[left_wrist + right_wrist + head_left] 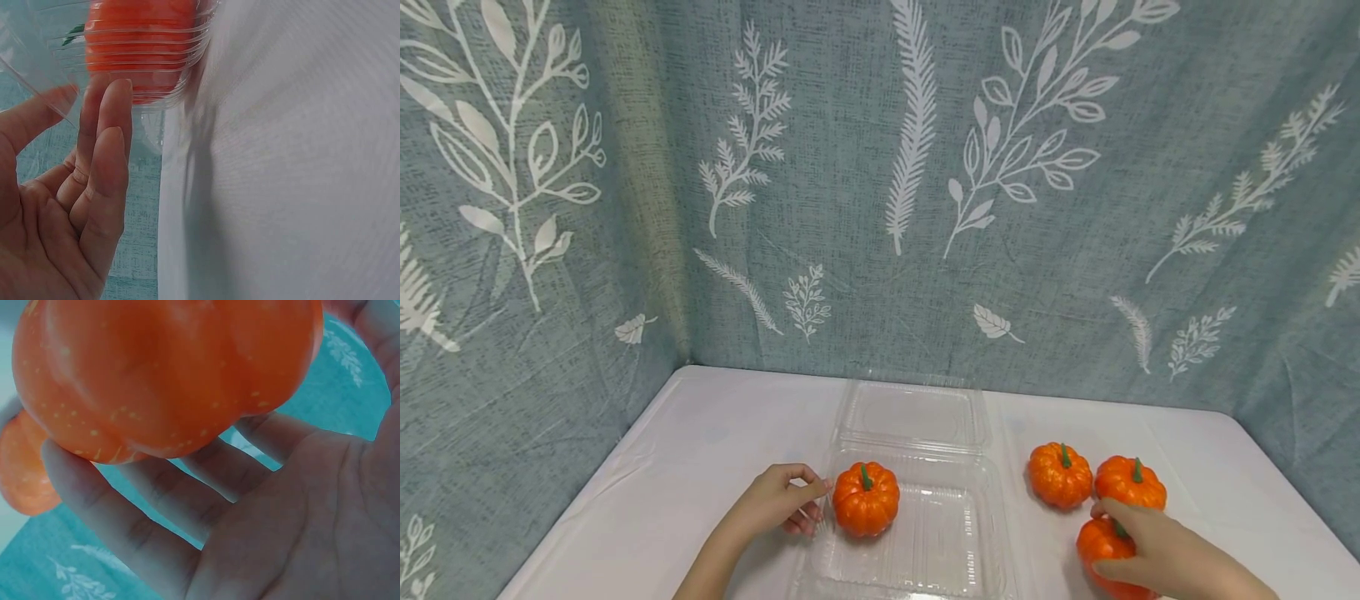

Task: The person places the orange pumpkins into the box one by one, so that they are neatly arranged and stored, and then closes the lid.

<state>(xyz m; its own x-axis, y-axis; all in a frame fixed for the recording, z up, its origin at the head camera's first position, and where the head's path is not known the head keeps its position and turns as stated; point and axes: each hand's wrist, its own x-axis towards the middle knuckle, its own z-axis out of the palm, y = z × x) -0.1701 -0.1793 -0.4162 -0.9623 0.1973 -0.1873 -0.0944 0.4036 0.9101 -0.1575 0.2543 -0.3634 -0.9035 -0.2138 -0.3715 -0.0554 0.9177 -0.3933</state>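
My left hand (784, 500) pinches the left rim of a clear plastic clamshell container (925, 575), thumb on one side and fingers along the ribbed outer wall (147, 72). Inside the container, toward its left, sits a small orange pumpkin (866, 500) with a green stem. Over on the right, my right hand (1157, 546) grips another orange pumpkin (1101, 546), its fingers and thumb spread round the sides. In the right wrist view that pumpkin (169, 369) fills the upper part, with fingers against its ribbed skin.
The container's lid (913, 414) lies folded back, away from me. Two more pumpkins, one (1060, 475) nearer the container and one (1131, 482) just beyond my right hand, stand on the white table (715, 433). A blue-green curtain (850, 208) with white leaf prints hangs behind.
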